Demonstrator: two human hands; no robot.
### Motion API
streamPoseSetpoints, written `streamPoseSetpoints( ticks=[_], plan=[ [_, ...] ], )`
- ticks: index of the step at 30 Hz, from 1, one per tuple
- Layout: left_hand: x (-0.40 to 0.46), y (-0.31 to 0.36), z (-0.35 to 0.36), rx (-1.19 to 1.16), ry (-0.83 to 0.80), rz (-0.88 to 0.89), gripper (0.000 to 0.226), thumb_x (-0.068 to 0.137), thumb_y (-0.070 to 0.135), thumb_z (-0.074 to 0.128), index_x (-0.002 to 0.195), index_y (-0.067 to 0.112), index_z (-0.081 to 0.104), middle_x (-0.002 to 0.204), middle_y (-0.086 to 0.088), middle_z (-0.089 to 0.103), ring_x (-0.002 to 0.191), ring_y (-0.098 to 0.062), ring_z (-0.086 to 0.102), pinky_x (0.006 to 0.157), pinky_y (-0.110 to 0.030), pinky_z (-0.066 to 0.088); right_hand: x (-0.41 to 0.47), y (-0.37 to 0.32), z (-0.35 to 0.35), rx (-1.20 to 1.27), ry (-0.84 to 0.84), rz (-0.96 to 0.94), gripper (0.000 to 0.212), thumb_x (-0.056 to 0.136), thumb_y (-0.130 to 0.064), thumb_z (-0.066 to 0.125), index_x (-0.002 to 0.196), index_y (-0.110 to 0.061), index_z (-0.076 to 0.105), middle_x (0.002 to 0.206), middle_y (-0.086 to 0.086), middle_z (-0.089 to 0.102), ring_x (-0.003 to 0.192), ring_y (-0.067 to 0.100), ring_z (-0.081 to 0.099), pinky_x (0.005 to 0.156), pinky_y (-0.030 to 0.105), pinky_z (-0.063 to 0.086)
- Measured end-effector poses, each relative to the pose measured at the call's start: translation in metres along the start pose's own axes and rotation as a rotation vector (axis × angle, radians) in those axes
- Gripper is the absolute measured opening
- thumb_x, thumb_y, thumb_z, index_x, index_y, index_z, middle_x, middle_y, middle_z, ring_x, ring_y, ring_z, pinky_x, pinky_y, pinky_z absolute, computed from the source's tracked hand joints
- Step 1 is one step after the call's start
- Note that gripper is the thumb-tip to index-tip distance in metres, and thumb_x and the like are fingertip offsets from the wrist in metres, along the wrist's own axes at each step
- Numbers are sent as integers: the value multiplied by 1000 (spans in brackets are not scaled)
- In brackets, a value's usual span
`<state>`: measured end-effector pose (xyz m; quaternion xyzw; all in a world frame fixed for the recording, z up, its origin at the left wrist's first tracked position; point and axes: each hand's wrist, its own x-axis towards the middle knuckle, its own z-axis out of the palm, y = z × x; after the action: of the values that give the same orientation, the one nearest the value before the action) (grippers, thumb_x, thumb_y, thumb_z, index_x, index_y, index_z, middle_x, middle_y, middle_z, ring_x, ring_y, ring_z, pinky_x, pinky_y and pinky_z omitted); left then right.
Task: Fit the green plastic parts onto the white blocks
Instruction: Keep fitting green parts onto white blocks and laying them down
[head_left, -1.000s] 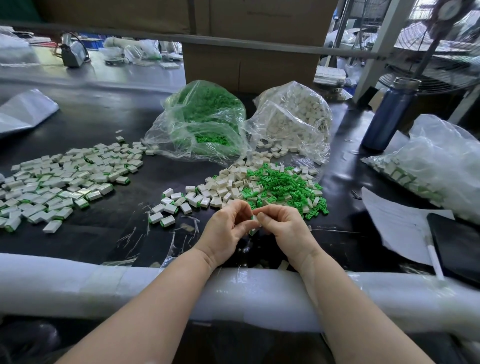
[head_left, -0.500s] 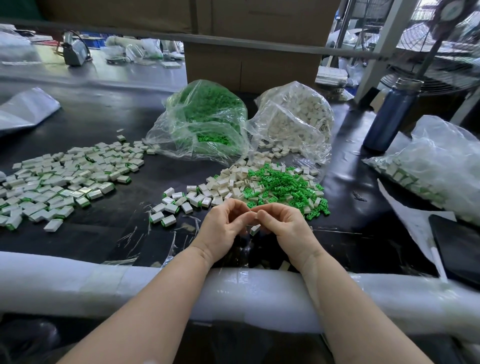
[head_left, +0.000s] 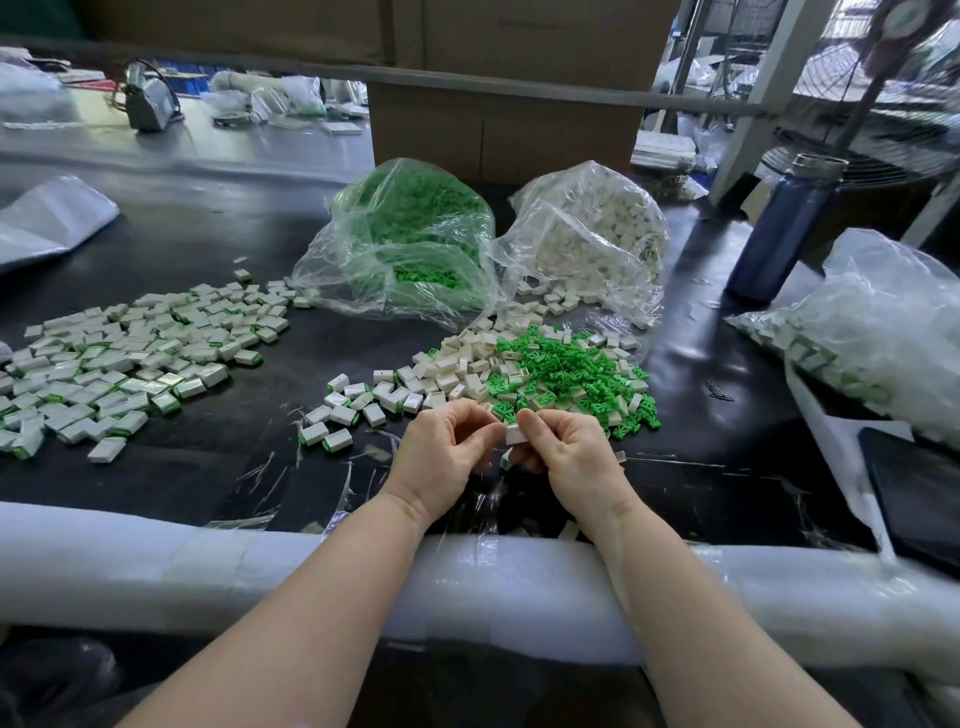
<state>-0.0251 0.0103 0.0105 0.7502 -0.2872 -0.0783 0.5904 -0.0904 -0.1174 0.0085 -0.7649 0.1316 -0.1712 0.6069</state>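
Observation:
Both my hands meet just above the black table near its front edge. My right hand (head_left: 569, 457) pinches a small white block (head_left: 515, 434) between thumb and forefinger. My left hand (head_left: 447, 454) has its fingers curled, with the fingertips touching the same block. Just behind the hands lies a loose heap of green plastic parts (head_left: 569, 379), mixed on its left with bare white blocks (head_left: 462, 369). A short row of fitted blocks (head_left: 337, 415) lies to the left of my hands. A wide spread of fitted blocks (head_left: 119, 364) covers the table's left side.
Two open clear bags stand behind the heaps, one with green parts (head_left: 410, 244), one with white blocks (head_left: 592, 239). A blue bottle (head_left: 779, 228) stands back right, a further bag of blocks (head_left: 883, 332) and a dark tablet (head_left: 919, 483) at right. White foam padding (head_left: 156, 571) lines the front edge.
My hands have drawn slightly apart, and the white block now shows between the fingertips. Both hands stay at the same spot on the table.

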Motion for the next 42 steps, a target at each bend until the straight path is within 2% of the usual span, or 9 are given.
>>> streamPoseSetpoints(
  ticks=[4, 6, 12, 14, 19, 30, 36, 42],
  plan=[
    [-1, 2, 0, -48, -21, -22, 15, 77, 6, 73, 79, 18, 65, 72, -3, 66, 66, -18, 61, 69, -36, 58, 2, 2, 0, 31, 27, 2, 36, 95, -22, 51, 62, -10, 61, 49, -5, 59, 44, 4, 49, 48, 17, 43],
    [-1, 2, 0, -49, -19, -13, 18, 74, 4, 74, 81, 16, 64, 74, -3, 65, 68, -19, 61, 71, -40, 58, 2, 3, 0, 13, 23, -2, 38, 95, -23, 50, 62, -7, 60, 46, -6, 57, 43, 3, 47, 48, 16, 42],
    [-3, 4, 1, -66, -7, 49, 23, 68, 5, 79, 78, 20, 64, 72, 4, 66, 65, -4, 61, 67, -19, 54, 3, 6, 0, 37, 32, -13, 45, 96, -24, 48, 69, 8, 61, 46, -5, 57, 41, 3, 46, 45, 15, 39],
    [-3, 4, 2, -38, 5, 67, 26, 68, 4, 79, 76, 22, 62, 71, 6, 65, 63, -2, 60, 67, -16, 52, 3, 7, 0, 24, 15, -13, 45, 96, -25, 48, 68, 6, 62, 50, -1, 58, 43, 4, 47, 47, 16, 40],
    [-2, 3, 2, -7, 10, 95, 26, 69, 5, 79, 74, 23, 60, 69, 7, 62, 60, 0, 56, 64, -18, 52, 3, 7, 0, 22, -16, -19, 43, 98, -22, 46, 58, -12, 59, 46, -6, 58, 43, 1, 47, 48, 13, 39],
    [-3, 3, 4, 46, 1, 123, 23, 72, 9, 76, 76, 22, 58, 71, 5, 60, 63, -9, 56, 66, -24, 53, 3, 8, 0, 35, -22, -25, 45, 98, -22, 45, 56, -13, 58, 44, -6, 57, 42, 2, 48, 48, 13, 39],
    [-5, 3, 6, 184, 47, 247, 15, 75, 12, 75, 84, 7, 63, 75, 9, 56, 65, -6, 55, 66, -17, 51, 3, 8, 0, 12, -14, -22, 47, 98, -23, 44, 54, -13, 56, 43, -6, 56, 42, 3, 48, 49, 13, 40],
    [-4, 4, 7, 237, 30, 274, 15, 79, 13, 71, 86, 6, 60, 78, 8, 52, 67, -8, 52, 67, -20, 48, 4, 9, 0, 9, -19, -9, 47, 98, -23, 44, 54, -13, 54, 42, -6, 55, 42, 4, 47, 48, 15, 40]
  ],
)
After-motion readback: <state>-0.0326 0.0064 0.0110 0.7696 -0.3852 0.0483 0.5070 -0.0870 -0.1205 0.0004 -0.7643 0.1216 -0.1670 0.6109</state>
